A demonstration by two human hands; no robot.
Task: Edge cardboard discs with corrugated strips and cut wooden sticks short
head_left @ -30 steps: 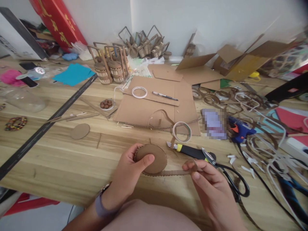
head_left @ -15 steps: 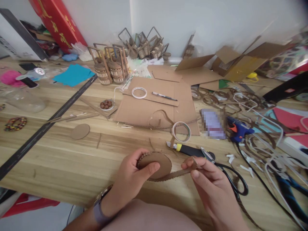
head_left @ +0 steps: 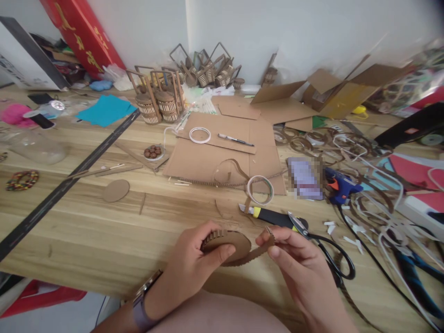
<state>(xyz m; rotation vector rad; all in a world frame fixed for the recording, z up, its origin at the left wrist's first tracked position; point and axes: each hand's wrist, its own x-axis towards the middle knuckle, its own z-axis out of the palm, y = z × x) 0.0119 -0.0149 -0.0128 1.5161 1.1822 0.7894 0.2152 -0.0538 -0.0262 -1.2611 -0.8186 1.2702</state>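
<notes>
Over the table's front edge, my left hand (head_left: 203,256) grips a round cardboard disc (head_left: 239,243), thumb on its face and fingers behind its rim. A corrugated cardboard strip (head_left: 258,253) runs along the disc's edge, and its loose end goes off to the right. My right hand (head_left: 296,254) pinches that end between thumb and fingertips. Just beyond my right hand lie black-handled scissors (head_left: 335,252) and a yellow-and-black utility knife (head_left: 274,217). Another cardboard disc (head_left: 116,190) rests flat on the table to the left.
Cardboard sheets (head_left: 222,162) bear tape rolls (head_left: 200,135) and a pen (head_left: 236,139). At right are a blue glue gun (head_left: 343,187), its cable, pliers (head_left: 416,277) and tangled strips. Small lidded baskets (head_left: 168,104) stand behind. A long black strip (head_left: 76,171) crosses the left side.
The disc has tilted, showing more of its corrugated rim, and sits slightly lower and further right. My right hand has come a little left, closer to the disc, still holding the strip.
</notes>
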